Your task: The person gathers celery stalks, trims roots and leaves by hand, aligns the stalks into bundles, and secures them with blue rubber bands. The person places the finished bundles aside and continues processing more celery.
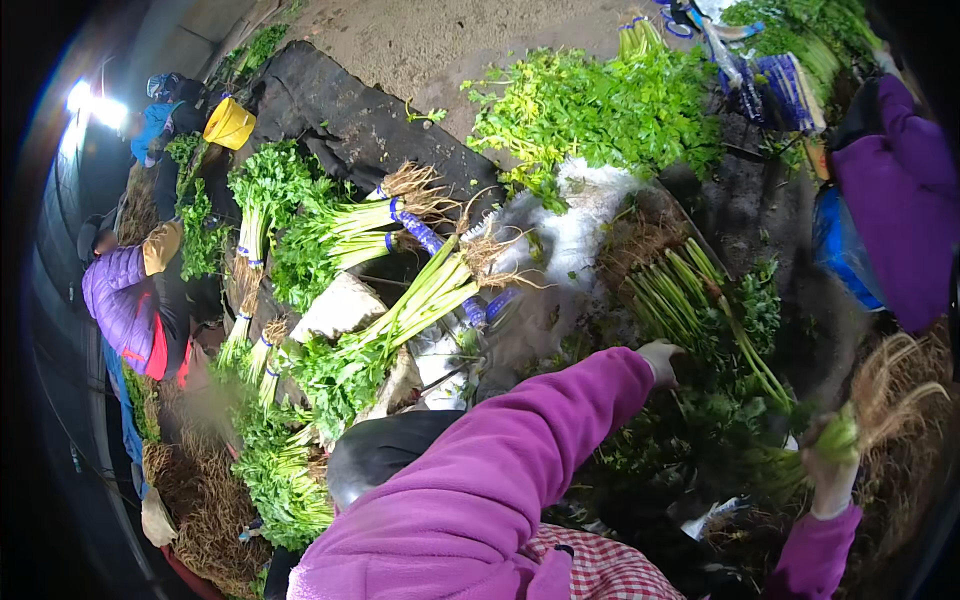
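Observation:
My left hand (661, 363), in a pale glove, reaches forward beside a pile of loose celery stalks (679, 296) whose roots point away from me. Its fingers are mostly hidden, so its grip is unclear. At the lower right, my right hand (829, 469) grips a small bunch of celery (838, 439) just below its brown, blurred roots. A larger untied celery bunch (427, 289) lies slantwise ahead of my knee (386, 454), roots to the upper right, over a purple printed tape (474, 309). Past it, several celery bundles (360, 225) are bound with blue-purple tape.
A heap of leafy celery (600, 105) lies at the top, near white sheeting (589, 217). One person in purple (896, 195) is at the right, another (135, 281) at the left. Farther off are a yellow bucket (229, 124) and a person in blue (157, 127). Rooted celery (202, 480) covers the lower left.

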A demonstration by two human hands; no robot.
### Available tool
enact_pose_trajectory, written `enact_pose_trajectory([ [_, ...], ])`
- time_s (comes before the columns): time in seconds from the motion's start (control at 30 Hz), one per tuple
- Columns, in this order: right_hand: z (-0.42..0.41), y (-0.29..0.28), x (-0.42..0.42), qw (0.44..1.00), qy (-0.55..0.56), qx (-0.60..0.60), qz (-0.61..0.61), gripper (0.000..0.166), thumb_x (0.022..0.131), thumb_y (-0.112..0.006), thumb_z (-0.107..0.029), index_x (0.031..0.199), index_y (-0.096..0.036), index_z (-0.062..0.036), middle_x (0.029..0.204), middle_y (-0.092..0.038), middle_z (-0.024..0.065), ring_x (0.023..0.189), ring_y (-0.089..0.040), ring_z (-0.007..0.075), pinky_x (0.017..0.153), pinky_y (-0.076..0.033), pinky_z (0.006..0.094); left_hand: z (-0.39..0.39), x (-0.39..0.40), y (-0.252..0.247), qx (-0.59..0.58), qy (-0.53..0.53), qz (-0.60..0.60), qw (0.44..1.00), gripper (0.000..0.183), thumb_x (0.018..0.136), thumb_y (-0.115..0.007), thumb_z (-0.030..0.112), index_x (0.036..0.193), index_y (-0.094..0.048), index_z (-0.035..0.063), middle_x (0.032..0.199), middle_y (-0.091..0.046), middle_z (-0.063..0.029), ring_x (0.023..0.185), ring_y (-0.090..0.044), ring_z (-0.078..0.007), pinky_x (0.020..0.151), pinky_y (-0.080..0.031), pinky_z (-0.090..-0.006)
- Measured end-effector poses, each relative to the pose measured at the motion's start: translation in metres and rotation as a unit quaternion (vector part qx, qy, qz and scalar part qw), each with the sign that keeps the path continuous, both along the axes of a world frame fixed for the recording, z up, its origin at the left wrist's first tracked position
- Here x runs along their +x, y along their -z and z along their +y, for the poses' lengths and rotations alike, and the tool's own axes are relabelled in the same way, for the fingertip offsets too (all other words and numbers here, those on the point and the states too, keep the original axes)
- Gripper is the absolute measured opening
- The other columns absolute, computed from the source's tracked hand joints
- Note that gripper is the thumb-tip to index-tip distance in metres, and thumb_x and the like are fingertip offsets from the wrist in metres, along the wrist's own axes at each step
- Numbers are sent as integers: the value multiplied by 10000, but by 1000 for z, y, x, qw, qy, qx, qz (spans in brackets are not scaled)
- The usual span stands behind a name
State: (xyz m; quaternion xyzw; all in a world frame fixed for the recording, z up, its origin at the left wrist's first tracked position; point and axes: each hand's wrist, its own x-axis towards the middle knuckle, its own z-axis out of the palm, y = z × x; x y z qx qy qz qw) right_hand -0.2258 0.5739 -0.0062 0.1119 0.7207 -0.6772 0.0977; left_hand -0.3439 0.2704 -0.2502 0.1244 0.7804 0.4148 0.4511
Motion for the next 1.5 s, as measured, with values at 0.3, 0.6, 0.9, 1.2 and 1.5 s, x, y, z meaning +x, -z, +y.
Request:
enact_pose_trajectory([
  [0.3,-97,-104,20,942,-25,56,330,464,817,-648,-33,1248,-479,-64,1102,-511,67,972,-513,154,869,-444,323,-6,63,-257,304,39,235,923,1260,542,-916,390,1545,-240,39,1543,-316,-250,1430,-315,-414,1169,-291,-484],
  [0.6,-173,64,8,765,249,-589,-75,419,893,-743,-327,1220,-580,-122,1021,-663,51,889,-656,201,763,-581,346,-118,102,-306,3,167,-12,986,963,644,-871,360,1439,-440,28,1178,-668,-232,1118,-645,-336,930,-517,-394],
  [0.9,-303,224,90,812,137,-429,-371,750,907,-603,-622,1434,-493,-100,1397,-559,134,1225,-553,325,1043,-432,478,-168,139,-194,-113,-126,-351,921,566,866,-714,440,1262,-666,39,1277,-654,-103,1080,-629,-201,950,-479,-354],
  [1.2,-311,134,73,900,-40,-322,-291,425,942,-637,-287,1295,-624,-50,1180,-697,110,1038,-666,238,1022,-468,390,-169,176,-230,-98,22,-117,988,453,898,-692,376,1191,-663,31,1047,-700,-124,984,-661,-204,873,-503,-313],
  [1.5,-334,-24,76,838,104,-524,-108,318,762,-780,-36,1052,-674,41,920,-720,112,819,-698,208,764,-577,337,-185,220,-310,291,-268,-200,896,878,733,-869,459,1405,-460,70,1214,-605,-54,1100,-592,-199,928,-504,-364],
])
